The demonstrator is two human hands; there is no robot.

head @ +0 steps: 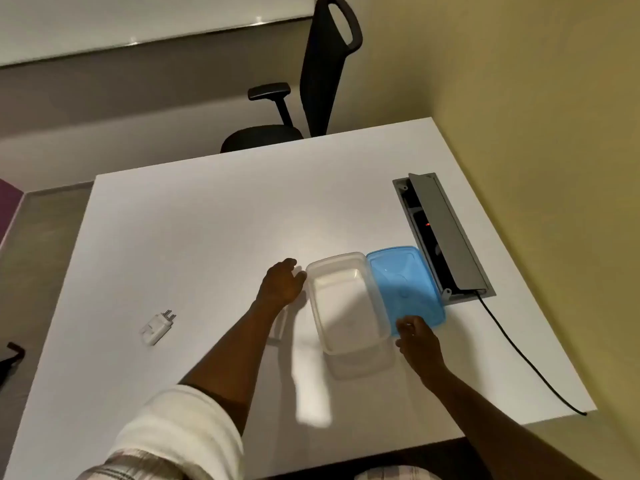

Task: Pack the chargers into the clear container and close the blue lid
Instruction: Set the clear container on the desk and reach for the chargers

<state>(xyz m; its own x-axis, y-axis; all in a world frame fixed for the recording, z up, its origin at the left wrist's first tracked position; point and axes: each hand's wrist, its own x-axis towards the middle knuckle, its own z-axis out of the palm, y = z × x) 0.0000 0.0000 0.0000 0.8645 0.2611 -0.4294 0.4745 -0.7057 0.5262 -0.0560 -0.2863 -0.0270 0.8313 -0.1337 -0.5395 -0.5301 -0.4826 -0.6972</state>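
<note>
The clear container (348, 306) sits open and empty on the white table. Its blue lid (405, 285) lies flat against its right side. My left hand (282, 282) rests at the container's far left corner, fingers loosely apart, holding nothing. My right hand (415, 337) is at the lid's near edge, fingertips touching or pinching it; I cannot tell which. One white charger (157, 327) with metal pins lies at the left of the table. A second white charger (278, 323) is partly hidden under my left forearm.
A grey cable box (446, 237) with its flap raised is set into the white table (207, 220) right of the lid, and a black cable (526, 358) runs from it off the near right edge. A black office chair (311, 98) stands beyond the far edge.
</note>
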